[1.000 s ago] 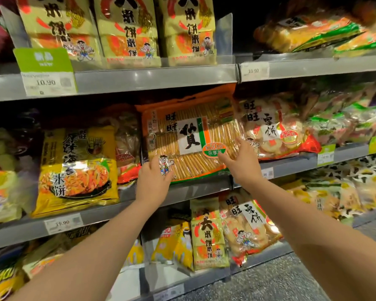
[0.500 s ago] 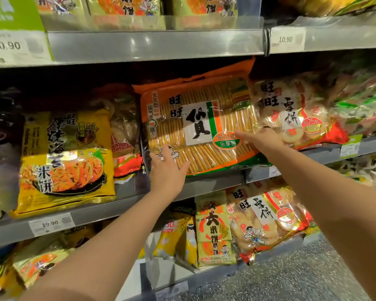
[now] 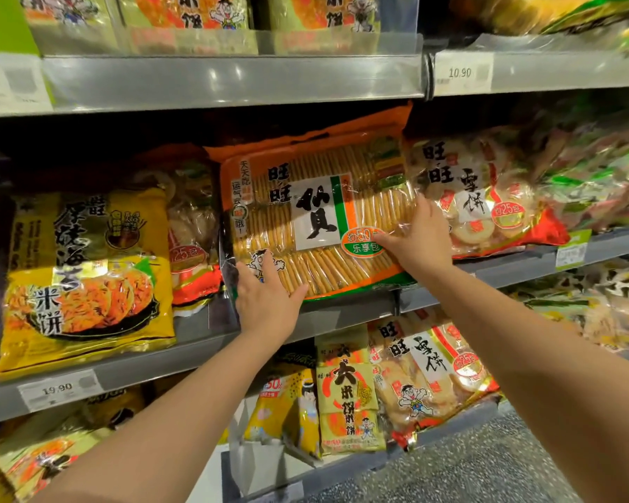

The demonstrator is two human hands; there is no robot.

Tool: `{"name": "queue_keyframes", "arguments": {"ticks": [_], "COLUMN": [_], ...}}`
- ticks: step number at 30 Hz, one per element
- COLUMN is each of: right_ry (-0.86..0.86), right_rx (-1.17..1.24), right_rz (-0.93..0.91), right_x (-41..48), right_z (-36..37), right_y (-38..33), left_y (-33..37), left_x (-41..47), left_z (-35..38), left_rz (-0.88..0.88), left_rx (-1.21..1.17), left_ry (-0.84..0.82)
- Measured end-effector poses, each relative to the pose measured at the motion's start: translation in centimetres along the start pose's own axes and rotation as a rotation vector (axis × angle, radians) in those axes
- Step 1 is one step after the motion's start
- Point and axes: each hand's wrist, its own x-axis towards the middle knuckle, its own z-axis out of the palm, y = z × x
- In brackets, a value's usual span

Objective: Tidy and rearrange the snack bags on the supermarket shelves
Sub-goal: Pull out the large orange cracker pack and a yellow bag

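Over the last second I have moved in closer, and both hands have gone from reaching to resting on the orange bag (image 3: pixel 316 197). My left hand (image 3: pixel 266 299) now lies flat on its lower left corner, fingers straight and spread, thumb out along the bottom edge, pressing and not gripping. My right hand (image 3: pixel 420 241) has slid up from the bottom edge onto the right end. Its thumb stretches across the front near the green label and its fingers run up the seam where the bag meets the red bag (image 3: pixel 487 197). I cannot tell if those fingers hook behind the edge or only lie on it.

The bag itself has hardly shifted. It stands on the middle shelf (image 3: pixel 197 344), between the red bag on its right and a half-hidden pack beside the yellow bag (image 3: pixel 88 277) on its left. I read this as contact made and the straightening not yet done.

Its long axis runs left to right along the shelf, with the right end riding a little higher than the left, so it sits slightly crooked. The printed front faces me with the lettering upright. The orange top flap leans back under the upper shelf (image 3: pixel 233 81). Levelling it probably means easing the right end down.
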Motion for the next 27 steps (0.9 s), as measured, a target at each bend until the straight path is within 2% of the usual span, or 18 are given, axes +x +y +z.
{"name": "queue_keyframes", "arguments": {"ticks": [3, 6, 8, 15, 19, 24, 27], "right_ry": [0.132, 0.09, 0.054, 0.117, 0.065, 0.082, 0.026], "right_rx": [-0.274, -0.333, -0.314, -0.191, -0.104, -0.087, -0.04], "right_rz": [-0.206, -0.194, -0.181, -0.241, -0.272, -0.204, -0.084], "right_x": [-1.5, -2.5, -3.6, -7.6, -10.9, -10.6, -7.5], "right_z": [0.9, 2.0, 2.2, 1.9, 2.3, 1.1, -0.1], "right_y": [-0.9, -0.5, -0.1, 0.2, 0.5, 0.5, -0.1], "left_y": [-0.1, -0.7, -1.1, -1.4, -1.4, -1.8, -1.4], "left_x": [-0.2, -0.8, -1.6, -4.4, -6.6, -5.9, -3.8], "left_z": [-0.2, -0.2, 0.1, 0.4, 0.7, -0.3, -1.1], "left_rz": [0.001, 0.056, 0.092, 0.23, 0.329, 0.292, 0.194], "left_rx": [-0.015, -0.02, -0.018, -0.032, -0.053, -0.093, -0.087], "left_ry": [-0.005, 0.008, 0.037, 0.155, 0.14, 0.154, 0.11]}}
